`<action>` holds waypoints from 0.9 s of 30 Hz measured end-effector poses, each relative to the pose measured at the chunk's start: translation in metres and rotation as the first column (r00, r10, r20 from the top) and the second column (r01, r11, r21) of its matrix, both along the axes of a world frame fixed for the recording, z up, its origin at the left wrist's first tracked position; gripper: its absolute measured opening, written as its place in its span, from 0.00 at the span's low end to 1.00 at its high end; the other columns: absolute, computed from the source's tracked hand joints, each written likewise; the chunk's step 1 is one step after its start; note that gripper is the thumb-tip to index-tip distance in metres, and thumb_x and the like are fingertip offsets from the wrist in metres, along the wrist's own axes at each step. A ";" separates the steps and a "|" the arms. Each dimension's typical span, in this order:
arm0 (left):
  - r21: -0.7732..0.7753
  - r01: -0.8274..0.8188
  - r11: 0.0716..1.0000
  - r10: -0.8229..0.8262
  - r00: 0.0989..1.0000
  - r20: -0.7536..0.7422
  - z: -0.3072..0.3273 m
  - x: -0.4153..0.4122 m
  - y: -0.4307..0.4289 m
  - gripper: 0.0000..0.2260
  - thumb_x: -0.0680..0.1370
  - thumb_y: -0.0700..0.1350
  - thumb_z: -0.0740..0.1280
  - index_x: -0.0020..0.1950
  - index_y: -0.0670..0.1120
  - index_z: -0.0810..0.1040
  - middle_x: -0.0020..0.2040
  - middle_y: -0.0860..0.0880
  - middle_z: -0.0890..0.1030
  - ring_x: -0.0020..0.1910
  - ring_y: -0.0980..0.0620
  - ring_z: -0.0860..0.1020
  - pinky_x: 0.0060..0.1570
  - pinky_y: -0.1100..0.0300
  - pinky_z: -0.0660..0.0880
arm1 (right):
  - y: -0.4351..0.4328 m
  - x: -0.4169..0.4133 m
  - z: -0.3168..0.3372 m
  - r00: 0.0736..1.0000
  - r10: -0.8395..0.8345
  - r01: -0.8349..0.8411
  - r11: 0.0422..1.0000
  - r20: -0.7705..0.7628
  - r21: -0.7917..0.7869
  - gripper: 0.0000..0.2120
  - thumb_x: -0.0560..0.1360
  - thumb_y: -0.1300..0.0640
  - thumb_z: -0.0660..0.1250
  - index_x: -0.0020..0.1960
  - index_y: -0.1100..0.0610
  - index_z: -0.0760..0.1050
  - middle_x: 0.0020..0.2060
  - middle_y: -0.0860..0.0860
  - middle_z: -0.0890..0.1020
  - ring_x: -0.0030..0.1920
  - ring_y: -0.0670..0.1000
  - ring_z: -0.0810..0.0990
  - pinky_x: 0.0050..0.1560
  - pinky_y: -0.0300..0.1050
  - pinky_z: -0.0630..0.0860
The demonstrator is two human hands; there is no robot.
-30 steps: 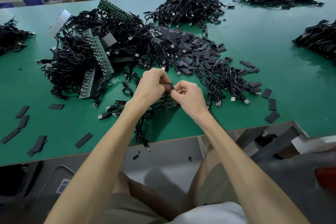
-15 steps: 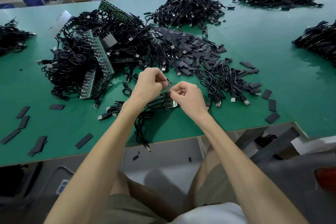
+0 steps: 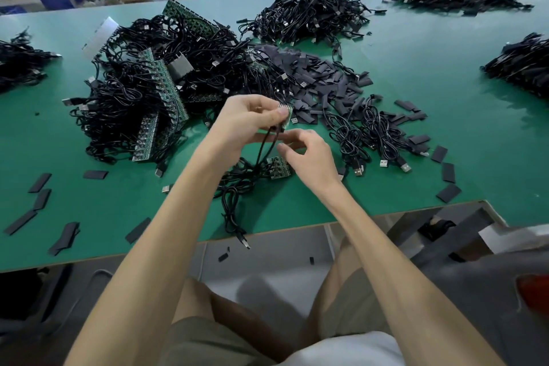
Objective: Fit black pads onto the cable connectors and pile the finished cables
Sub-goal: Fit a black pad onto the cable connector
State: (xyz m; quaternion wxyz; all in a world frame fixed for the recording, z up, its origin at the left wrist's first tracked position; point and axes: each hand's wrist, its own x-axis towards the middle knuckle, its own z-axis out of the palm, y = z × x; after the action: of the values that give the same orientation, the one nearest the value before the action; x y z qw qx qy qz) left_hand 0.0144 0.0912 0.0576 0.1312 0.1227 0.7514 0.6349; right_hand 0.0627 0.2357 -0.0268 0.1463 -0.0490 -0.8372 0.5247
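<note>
Green table (image 3: 416,104); left hand (image 3: 246,122) raised board (image 3: 286,116), right hand (image 3: 309,157) lower.

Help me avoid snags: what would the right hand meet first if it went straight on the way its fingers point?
Probably the black cable hanging from the left hand, which pinches a small green circuit board. The right hand points up-left at it; depth is unclear.

The left hand (image 3: 249,120) has lifted the connector (image 3: 287,116) (cable (image 3: 263,147) dangling) away from the right hand (image 3: 310,159).
</note>
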 end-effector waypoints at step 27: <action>-0.376 -0.139 0.916 0.027 0.957 -0.288 -0.045 0.002 -0.001 0.06 0.73 0.39 0.75 0.42 0.49 0.83 0.38 0.52 0.85 0.36 0.55 0.82 0.44 0.63 0.79 | -0.002 0.007 0.006 0.994 -0.108 0.109 0.987 0.015 -0.115 0.04 0.75 0.55 0.74 0.43 0.50 0.79 0.35 0.47 0.83 0.37 0.46 0.83 0.42 0.44 0.81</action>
State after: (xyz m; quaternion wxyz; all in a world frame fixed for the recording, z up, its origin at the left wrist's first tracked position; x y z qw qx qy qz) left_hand 0.0159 0.0902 0.0130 0.0193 0.1489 0.8787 0.4531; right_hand 0.0700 0.2339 -0.0205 0.1678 -0.1050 -0.8021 0.5635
